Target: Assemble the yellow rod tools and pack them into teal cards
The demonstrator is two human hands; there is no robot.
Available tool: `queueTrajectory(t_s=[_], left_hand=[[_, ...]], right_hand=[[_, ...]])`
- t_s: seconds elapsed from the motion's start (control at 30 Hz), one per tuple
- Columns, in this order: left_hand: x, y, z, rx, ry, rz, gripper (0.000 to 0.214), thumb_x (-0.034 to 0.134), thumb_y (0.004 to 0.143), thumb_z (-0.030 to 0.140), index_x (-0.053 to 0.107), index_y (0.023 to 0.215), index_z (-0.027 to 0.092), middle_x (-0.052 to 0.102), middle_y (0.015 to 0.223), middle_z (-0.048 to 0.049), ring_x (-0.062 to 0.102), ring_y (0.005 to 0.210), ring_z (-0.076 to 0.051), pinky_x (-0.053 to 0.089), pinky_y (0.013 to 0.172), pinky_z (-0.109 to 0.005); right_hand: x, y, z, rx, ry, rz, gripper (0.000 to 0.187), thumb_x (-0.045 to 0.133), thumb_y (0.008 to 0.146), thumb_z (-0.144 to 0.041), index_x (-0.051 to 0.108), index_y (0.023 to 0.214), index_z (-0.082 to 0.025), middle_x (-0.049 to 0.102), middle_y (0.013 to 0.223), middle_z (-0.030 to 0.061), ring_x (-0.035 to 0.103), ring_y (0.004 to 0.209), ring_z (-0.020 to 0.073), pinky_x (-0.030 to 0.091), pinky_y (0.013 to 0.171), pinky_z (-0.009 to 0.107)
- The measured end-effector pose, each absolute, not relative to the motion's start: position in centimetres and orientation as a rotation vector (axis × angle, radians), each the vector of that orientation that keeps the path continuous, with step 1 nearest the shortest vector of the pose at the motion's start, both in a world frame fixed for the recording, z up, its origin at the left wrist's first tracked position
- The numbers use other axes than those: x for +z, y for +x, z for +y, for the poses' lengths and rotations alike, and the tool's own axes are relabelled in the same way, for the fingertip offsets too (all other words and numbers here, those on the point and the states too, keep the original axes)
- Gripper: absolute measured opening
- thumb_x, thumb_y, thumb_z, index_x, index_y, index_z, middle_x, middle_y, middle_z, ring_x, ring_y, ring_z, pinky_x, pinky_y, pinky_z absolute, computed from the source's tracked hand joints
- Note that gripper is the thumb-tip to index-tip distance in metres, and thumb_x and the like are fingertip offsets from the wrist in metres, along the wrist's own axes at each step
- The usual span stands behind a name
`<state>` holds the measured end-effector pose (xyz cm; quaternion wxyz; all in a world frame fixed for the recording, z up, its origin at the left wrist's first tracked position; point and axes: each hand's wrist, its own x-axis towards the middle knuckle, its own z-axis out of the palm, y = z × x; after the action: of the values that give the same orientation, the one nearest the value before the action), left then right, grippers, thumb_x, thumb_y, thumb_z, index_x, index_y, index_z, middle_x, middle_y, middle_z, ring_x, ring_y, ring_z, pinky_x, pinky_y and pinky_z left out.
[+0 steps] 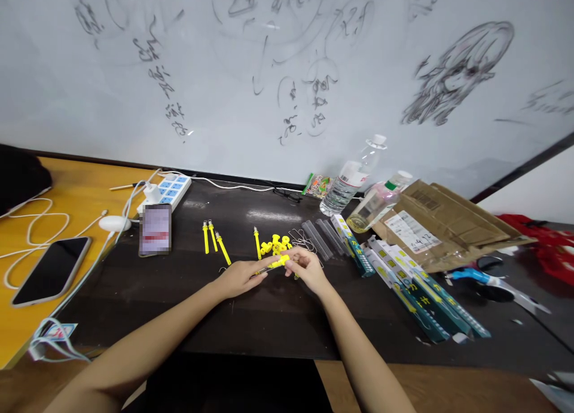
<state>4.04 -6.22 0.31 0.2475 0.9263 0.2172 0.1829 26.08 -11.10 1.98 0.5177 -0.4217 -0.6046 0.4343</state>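
Note:
In the head view, my left hand (242, 278) is closed on a thin rod, its slim metallic part showing past the fingertips. My right hand (309, 271) meets it at the middle of the dark table, pinching a small yellow plastic cap (282, 261) at the rod's end. Fingers cover much of both parts. Just behind lies a pile of yellow caps (275, 244), with thin metal hooks (304, 239) to its right. One yellow rod (257, 243) with a metal tip lies behind my left hand; several similar yellow rods (222, 249) lie further left.
Clear plastic tubes (317, 239) and green-and-white boxes (417, 290) lie to the right, near blue-handled scissors (479, 275). Two bottles (345, 186) and a cardboard parcel (442, 222) stand behind. Left are two phones (51, 271), a power strip (173, 190) and loose cables.

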Motion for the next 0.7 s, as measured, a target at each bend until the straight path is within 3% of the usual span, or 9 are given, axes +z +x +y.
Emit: queueTrajectory(t_s=[0.2, 0.37, 0.6, 0.7], left_hand=[[0.1, 4.1, -6.2, 0.483, 2.524, 0.582, 0.050, 0.035, 0.095, 0.032, 0.023, 0.144, 0.033, 0.055, 0.131, -0.0016, 0.060, 0.107, -0.018, 0.044, 0.089, -0.027], [0.0, 4.2, -6.2, 0.518, 2.517, 0.590, 0.051, 0.035, 0.095, 0.032, 0.023, 0.144, 0.033, 0.057, 0.128, -0.0010, 0.060, 0.105, -0.017, 0.044, 0.087, -0.025], [0.1, 4.3, -6.2, 0.589, 2.449, 0.615, 0.051, 0.037, 0.094, 0.032, 0.026, 0.143, 0.032, 0.056, 0.129, -0.0018, 0.063, 0.096, -0.016, 0.044, 0.083, -0.025], [0.2, 4.2, -6.3, 0.602, 2.413, 0.652, 0.053, 0.039, 0.093, 0.033, 0.025, 0.144, 0.030, 0.061, 0.121, -0.0021, 0.063, 0.091, -0.017, 0.044, 0.081, -0.025]], right_hand=[[1.6, 25.6, -11.0, 1.006, -1.065, -1.347, 0.027, 0.070, 0.072, -0.039, 0.052, 0.071, -0.018, 0.055, 0.058, -0.0049, 0.056, 0.044, 0.0086, 0.045, 0.044, 0.020], [1.2, 25.0, -10.8, 0.936, -1.092, -1.296, 0.031, 0.070, 0.071, -0.042, 0.048, 0.069, -0.020, 0.053, 0.053, -0.0063, 0.053, 0.041, 0.0086, 0.044, 0.041, 0.020], [1.3, 24.6, -10.8, 1.075, -0.914, -1.264, 0.026, 0.067, 0.076, -0.038, 0.055, 0.091, -0.020, 0.058, 0.064, -0.0043, 0.056, 0.046, 0.0093, 0.050, 0.046, 0.024], [1.2, 24.8, -10.9, 1.134, -0.888, -1.251, 0.025, 0.064, 0.079, -0.037, 0.057, 0.096, -0.020, 0.060, 0.067, -0.0025, 0.057, 0.049, 0.0099, 0.051, 0.047, 0.024]])
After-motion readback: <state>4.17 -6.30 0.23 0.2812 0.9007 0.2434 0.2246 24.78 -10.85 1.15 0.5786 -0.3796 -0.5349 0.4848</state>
